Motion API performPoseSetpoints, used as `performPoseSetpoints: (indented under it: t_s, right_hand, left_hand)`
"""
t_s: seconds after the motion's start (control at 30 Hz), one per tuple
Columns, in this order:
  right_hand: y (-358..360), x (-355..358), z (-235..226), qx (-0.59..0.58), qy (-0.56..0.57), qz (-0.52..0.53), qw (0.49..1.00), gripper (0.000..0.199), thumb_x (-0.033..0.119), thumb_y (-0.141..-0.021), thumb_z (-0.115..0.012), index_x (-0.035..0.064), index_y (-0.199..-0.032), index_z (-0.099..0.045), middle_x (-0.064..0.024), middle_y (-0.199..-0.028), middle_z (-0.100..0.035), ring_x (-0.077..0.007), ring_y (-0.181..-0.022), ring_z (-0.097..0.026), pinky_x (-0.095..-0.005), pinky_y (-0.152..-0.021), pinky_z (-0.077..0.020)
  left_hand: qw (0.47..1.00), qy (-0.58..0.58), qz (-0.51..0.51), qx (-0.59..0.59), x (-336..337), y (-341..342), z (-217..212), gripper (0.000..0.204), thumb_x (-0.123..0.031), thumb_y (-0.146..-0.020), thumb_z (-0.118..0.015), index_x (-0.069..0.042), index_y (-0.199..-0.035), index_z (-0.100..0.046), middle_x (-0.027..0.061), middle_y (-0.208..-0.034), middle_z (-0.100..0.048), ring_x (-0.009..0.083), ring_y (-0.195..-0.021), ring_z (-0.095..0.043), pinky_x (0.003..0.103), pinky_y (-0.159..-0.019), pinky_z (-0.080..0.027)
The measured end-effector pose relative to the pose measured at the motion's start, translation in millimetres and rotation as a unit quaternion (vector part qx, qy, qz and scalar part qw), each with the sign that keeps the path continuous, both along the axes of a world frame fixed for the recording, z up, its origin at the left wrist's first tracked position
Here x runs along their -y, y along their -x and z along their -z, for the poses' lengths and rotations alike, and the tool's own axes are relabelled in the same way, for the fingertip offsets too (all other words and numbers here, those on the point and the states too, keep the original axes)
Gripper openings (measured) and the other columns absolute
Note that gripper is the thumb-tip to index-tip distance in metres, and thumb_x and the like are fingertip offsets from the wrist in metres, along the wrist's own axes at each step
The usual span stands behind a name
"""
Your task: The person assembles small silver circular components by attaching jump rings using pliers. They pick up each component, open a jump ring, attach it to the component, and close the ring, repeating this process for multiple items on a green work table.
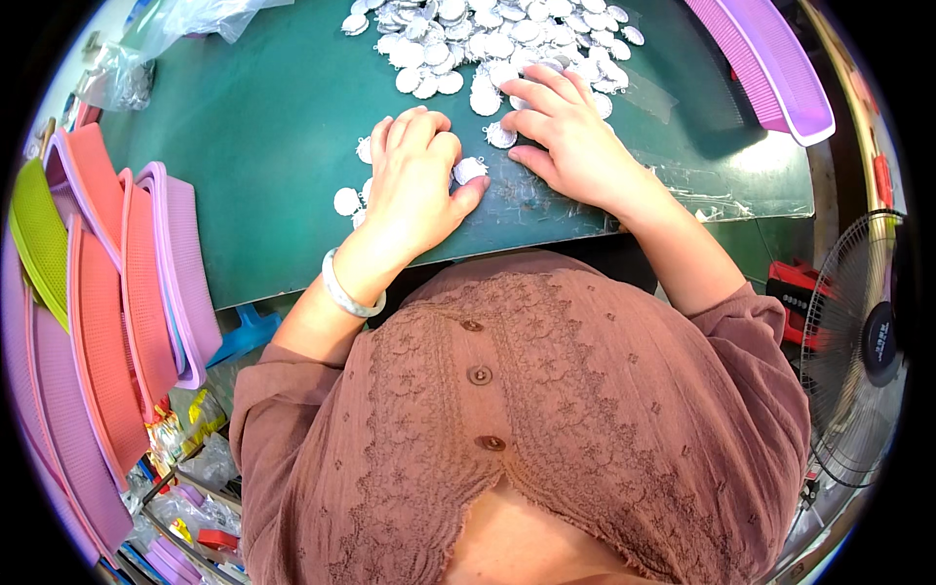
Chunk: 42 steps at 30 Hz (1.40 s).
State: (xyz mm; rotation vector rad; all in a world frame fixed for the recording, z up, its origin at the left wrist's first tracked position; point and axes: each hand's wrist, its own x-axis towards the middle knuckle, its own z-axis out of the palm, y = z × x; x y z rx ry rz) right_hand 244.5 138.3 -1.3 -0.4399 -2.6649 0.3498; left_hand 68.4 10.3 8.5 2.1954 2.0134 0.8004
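One curled left hand [414, 180], grip unclear, and spread right hand [572, 138] separate upper-centre discs [498, 46], I judge; next needs pinching.

Dusty mauve-brown blouse [624, 409], woven look. Tone-on-tone embroidery panels [390, 419] flank the placket; three dark round buttons [479, 375] visible. Frayed neckline edge [458, 522]. Loose sleeves [736, 327], turned up. Pale, mottled rigid bangle [342, 297], left wrist [363, 271].

Discs [497, 46] metallic-looking; tabletop [263, 146] glossy (scuffed); blouse [575, 390] matt cloth.
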Motion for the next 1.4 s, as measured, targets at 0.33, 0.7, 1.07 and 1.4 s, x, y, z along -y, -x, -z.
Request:
performPoseSetpoints:
  t_s: [0.33, 0.7, 1.07, 1.4]
  right_hand:
    - [3.1, 1.3, -1.6, -0.026, -0.013, 0.01, 1.0, 0.031, 0.021, -0.07, -0.075, 0.0036, -0.095, -0.067, -0.0104, -0.118, -0.058, -0.0303, -0.116, -0.047, -0.048, -0.103, -0.0317]
    - [8.9, 15.2, -3.0, -0.003, -0.018, 0.066, 0.998, 0.032, 0.031, -0.067, -0.078, 0.0042, -0.081, -0.068, -0.0065, -0.098, -0.057, -0.027, -0.102, -0.049, -0.0416, -0.094, -0.0341]
    - [-0.3, 16.2, -0.7, -0.034, 0.016, 0.061, 0.997, 0.031, 0.027, -0.068, -0.077, 0.0055, -0.089, -0.069, -0.007, -0.105, -0.057, -0.0271, -0.106, -0.048, -0.0425, -0.094, -0.0348]
    - [1.0, 18.9, 0.8, -0.033, 0.021, 0.066, 0.997, 0.027, 0.025, -0.069, -0.077, 0.0064, -0.087, -0.069, -0.0065, -0.103, -0.058, -0.0268, -0.104, -0.049, -0.0436, -0.095, -0.0348]
  left_hand:
    - [0.999, 0.023, -0.014, 0.04, 0.5, 0.5, 0.3, 0.03, -0.016, -0.065, -0.08, -0.004, -0.075, -0.053, 0.013, -0.111, -0.054, 0.0332, -0.11, -0.049, 0.046, -0.098, -0.034]
    - [0.999, -0.031, -0.042, 0.01, -10.4, 0.7, 5.3, 0.029, -0.011, -0.065, -0.079, -0.007, -0.069, -0.05, 0.011, -0.105, -0.058, 0.0311, -0.109, -0.052, 0.044, -0.096, -0.035]
    - [0.999, 0.03, -0.022, 0.023, -3.6, 13.2, -1.2, 0.034, -0.017, -0.068, -0.078, -0.004, -0.097, -0.065, 0.0102, -0.111, -0.056, 0.0296, -0.111, -0.051, 0.042, -0.099, -0.034]
    - [0.998, 0.031, -0.031, 0.055, -4.8, 11.3, 5.3, 0.029, -0.015, -0.066, -0.077, -0.002, -0.088, -0.063, 0.0111, -0.107, -0.055, 0.0297, -0.111, -0.048, 0.044, -0.099, -0.032]
